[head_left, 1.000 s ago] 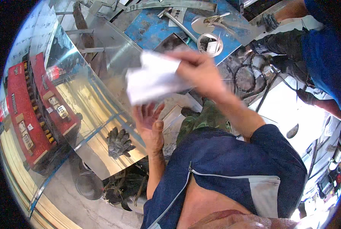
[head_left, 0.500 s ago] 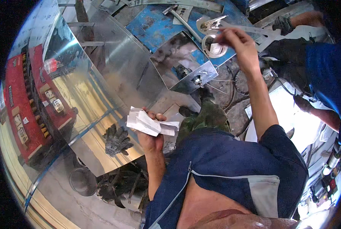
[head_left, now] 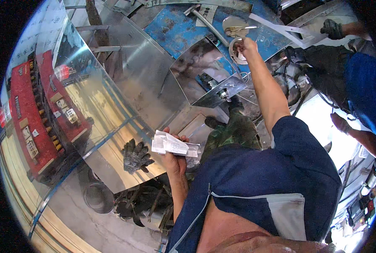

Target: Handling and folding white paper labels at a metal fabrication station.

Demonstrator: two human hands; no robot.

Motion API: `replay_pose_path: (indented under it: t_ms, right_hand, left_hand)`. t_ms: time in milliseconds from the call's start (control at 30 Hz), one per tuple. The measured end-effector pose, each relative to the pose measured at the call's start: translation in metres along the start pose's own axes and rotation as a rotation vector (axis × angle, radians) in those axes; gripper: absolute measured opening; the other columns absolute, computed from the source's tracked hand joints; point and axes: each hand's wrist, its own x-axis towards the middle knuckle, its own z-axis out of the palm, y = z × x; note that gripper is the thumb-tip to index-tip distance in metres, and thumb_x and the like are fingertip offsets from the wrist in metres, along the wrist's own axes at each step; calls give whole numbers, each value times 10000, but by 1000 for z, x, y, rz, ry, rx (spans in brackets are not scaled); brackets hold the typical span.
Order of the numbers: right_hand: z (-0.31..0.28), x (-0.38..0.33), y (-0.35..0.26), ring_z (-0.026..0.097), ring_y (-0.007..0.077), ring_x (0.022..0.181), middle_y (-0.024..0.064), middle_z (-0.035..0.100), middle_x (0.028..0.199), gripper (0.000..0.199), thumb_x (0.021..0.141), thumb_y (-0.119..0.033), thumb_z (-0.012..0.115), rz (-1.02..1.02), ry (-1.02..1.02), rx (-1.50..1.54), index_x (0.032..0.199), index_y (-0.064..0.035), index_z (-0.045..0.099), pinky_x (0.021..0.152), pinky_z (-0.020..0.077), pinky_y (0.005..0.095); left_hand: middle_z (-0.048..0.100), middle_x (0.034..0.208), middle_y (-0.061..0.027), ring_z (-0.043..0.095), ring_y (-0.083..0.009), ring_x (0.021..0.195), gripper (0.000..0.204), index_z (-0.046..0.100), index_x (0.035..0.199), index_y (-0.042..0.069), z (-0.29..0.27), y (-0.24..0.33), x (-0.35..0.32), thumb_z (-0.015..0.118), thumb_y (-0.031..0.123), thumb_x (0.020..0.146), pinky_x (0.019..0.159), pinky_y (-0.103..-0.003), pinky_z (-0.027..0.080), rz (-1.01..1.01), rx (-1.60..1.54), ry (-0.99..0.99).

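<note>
My left hand is closed around a folded wad of white paper, held low in front of my body. At the blue work surface, my right hand reaches down into a round pale ring-shaped container. Its fingers are drawn together inside the rim, and I cannot make out what they pinch. Beside the ring lies a hammer with a metal handle. A shiny bent metal sheet stands close to the ring, with a metal fitting on its near face.
On the left, a grey knitted glove lies on a large reflective sheet, near red machine parts. A dark bucket stands below. At the right, another person's gloved hand is near flat metal strips.
My right hand has come down from above the ring into it. The paper in my left hand is turned slightly. The other person's gloved hand at the upper right has shifted right.
</note>
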Motion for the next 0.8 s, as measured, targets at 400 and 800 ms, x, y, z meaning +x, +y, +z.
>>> replay_pose_path:
  t_ms: [400,800]
  right_hand:
    - [16,-11,21,637,343,850,168,569,1032,318,876,-70,466,-139,117,62,1190,-26,481,682,563,479]
    - [22,25,34,662,279,808,141,638,996,220,914,-108,457,-48,181,-18,1104,-50,552,651,561,475]
  left_hand:
    - [584,955,-91,607,-262,896,546,429,1329,52,-12,-6,4,647,324,909,856,-444,498,-17,6,71]
    - [584,925,-92,606,-261,878,531,446,1324,41,-10,-8,7,642,313,911,826,-434,506,-19,33,108]
